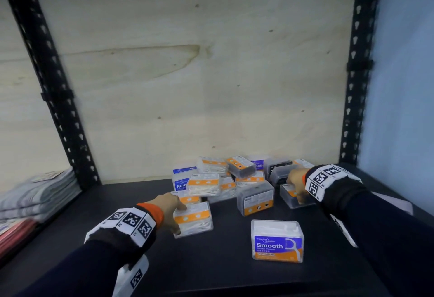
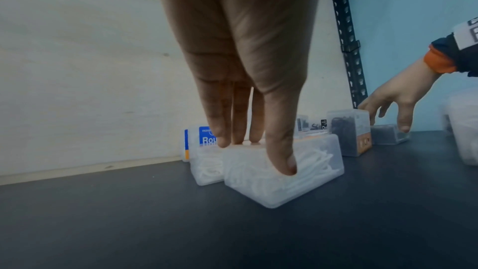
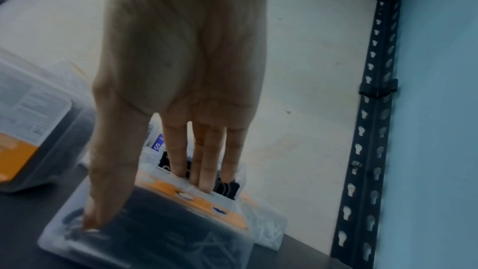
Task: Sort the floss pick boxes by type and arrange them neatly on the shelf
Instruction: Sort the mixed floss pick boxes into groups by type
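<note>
A jumbled pile of floss pick boxes (image 1: pixel 234 176) lies at the back of the dark shelf (image 1: pixel 211 273); some hold white picks, some dark ones. My left hand (image 1: pixel 178 218) (image 2: pixel 258 154) grips a clear box of white picks with an orange label (image 1: pixel 197 220) (image 2: pixel 279 187), thumb on its near side and fingers over the far edge. My right hand (image 1: pixel 296 191) (image 3: pixel 148 201) grips a box of dark picks (image 1: pixel 287 196) (image 3: pixel 160 232) the same way, flat on the shelf at the right. A blue-labelled "Smooth" box (image 1: pixel 277 242) stands upright alone in front.
A plywood panel (image 1: pixel 187 73) closes the back, between black perforated uprights at left (image 1: pixel 54 99) and right (image 1: pixel 354 85). Folded grey cloth (image 1: pixel 35 193) is stacked on the neighbouring shelf at left. A blue wall (image 1: pixel 404 85) runs along the right side.
</note>
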